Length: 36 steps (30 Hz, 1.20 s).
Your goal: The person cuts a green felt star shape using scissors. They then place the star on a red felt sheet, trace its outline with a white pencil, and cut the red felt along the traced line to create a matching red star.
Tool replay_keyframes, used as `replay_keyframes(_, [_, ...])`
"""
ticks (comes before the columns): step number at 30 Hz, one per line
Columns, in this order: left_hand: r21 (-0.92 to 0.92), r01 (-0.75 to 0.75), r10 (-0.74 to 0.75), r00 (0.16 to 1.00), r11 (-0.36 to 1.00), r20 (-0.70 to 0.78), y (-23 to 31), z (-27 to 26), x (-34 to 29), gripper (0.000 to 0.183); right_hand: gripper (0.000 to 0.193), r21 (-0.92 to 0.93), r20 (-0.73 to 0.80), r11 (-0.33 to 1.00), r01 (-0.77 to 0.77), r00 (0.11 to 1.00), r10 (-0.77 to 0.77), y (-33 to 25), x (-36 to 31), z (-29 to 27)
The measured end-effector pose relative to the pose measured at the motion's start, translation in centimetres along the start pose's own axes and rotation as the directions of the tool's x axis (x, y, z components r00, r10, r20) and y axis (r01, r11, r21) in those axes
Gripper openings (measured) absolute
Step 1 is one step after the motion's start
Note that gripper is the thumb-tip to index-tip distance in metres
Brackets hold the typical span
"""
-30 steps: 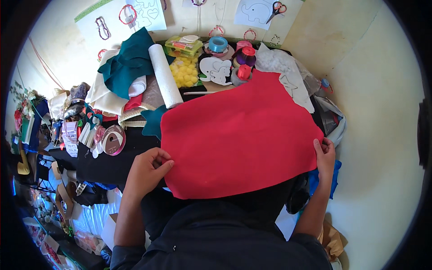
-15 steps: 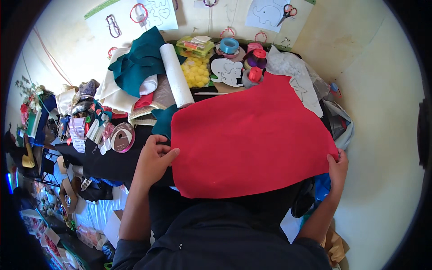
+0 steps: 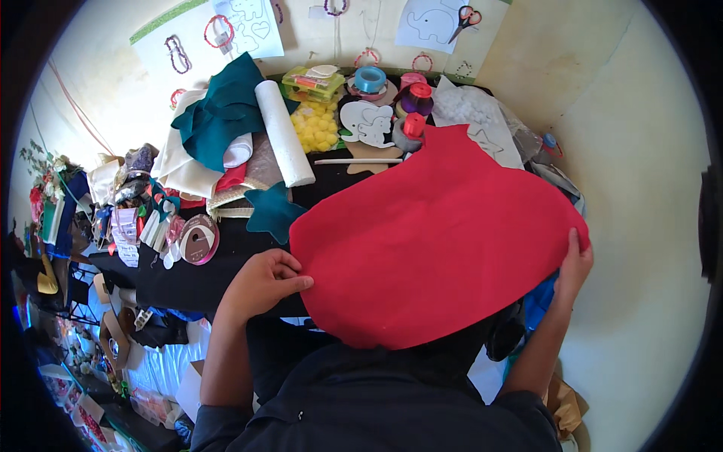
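Observation:
A large sheet of red felt [image 3: 437, 248] is stretched between my hands over the near part of the table, with one corner notched at its far side. My left hand [image 3: 263, 286] pinches its left edge between thumb and fingers. At the right edge, my right hand [image 3: 576, 260] grips the felt with the thumb on top. Just beyond my left hand lies a teal felt star [image 3: 274, 212]. Past the sheet's far edge are white elephant cutouts [image 3: 367, 123] and a thin white stick [image 3: 358, 160].
A white roll [image 3: 285, 134] leans by folded teal felt [image 3: 226, 102]. Yellow pompoms [image 3: 315, 126], a blue tape roll [image 3: 370, 79] and white stuffing [image 3: 463, 105] crowd the back. A ribbon spool [image 3: 199, 239] sits left. Scissors [image 3: 465, 22] hang on the wall.
The red felt has swung round, its right side rising away from me and its left side coming nearer. My right hand has moved up and right, my left hand slightly down.

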<state>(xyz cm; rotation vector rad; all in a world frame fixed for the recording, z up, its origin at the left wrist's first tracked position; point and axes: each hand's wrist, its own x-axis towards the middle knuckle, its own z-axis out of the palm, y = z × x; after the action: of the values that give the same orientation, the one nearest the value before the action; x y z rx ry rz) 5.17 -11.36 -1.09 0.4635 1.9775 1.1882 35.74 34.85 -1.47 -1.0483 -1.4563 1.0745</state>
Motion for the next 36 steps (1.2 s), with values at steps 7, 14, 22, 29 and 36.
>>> replay_keyframes(7, [0.317,-0.026,0.151,0.915,0.948,-0.375,2.7,1.3,0.9,0.049,0.042,-0.200,0.172,0.979,0.048,0.985,-0.013,0.6,-1.2,1.4])
replay_keyframes(14, [0.502,-0.060,0.276,0.888,0.863,-0.368,3.5,1.5,2.4,0.028,0.039,-0.186,0.111,0.964,0.191,0.979,-0.172,-2.7,0.6,2.6])
replay_keyframes(22, [0.193,-0.319,0.372,0.834,0.928,-0.408,2.0,3.4,1.1,0.018,0.030,-0.090,0.072,0.803,0.590,0.808,-0.585,-7.6,7.0,6.7])
replay_keyframes(29, [0.252,-0.278,0.338,0.911,0.927,-0.238,0.8,7.6,0.6,0.024,0.054,-0.304,0.193,0.873,0.382,0.922,-0.337,-2.6,15.7,8.2])
replay_keyframes(36, [0.290,-0.224,0.309,0.904,0.931,-0.294,0.7,6.7,0.7,0.025,0.073,-0.525,0.210,0.769,0.365,0.931,-0.298,1.4,11.2,8.6])
